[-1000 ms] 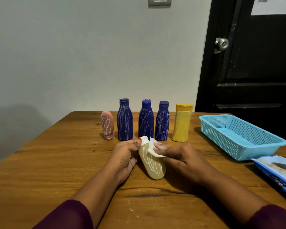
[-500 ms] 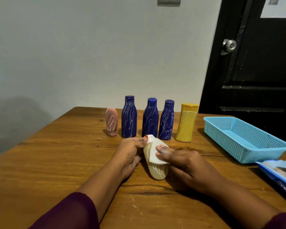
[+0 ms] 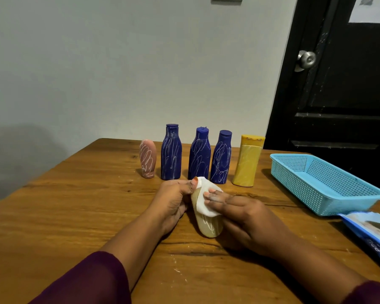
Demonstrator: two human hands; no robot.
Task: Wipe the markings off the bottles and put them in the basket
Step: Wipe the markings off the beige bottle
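Observation:
A cream bottle (image 3: 209,226) with white scribbles lies tilted on the wooden table (image 3: 79,216). My left hand (image 3: 172,204) grips its upper end, thumb on top. My right hand (image 3: 239,218) presses a white wipe (image 3: 203,204) flat against the bottle with straight fingers. Behind them stand a pink bottle (image 3: 148,158), three dark blue bottles (image 3: 171,153) (image 3: 199,155) (image 3: 221,158) and a yellow bottle (image 3: 248,161), all scribbled with white lines. A blue mesh basket (image 3: 329,194) sits at the right with nothing visible in it.
A blue pack of wipes (image 3: 373,232) lies at the table's right edge, just in front of the basket. A black door (image 3: 342,84) with a metal knob stands behind the basket. A grey wall backs the table.
My right hand has slid the wipe down along the bottle's upper half. The camera has shifted slightly, and the left hand keeps its grip.

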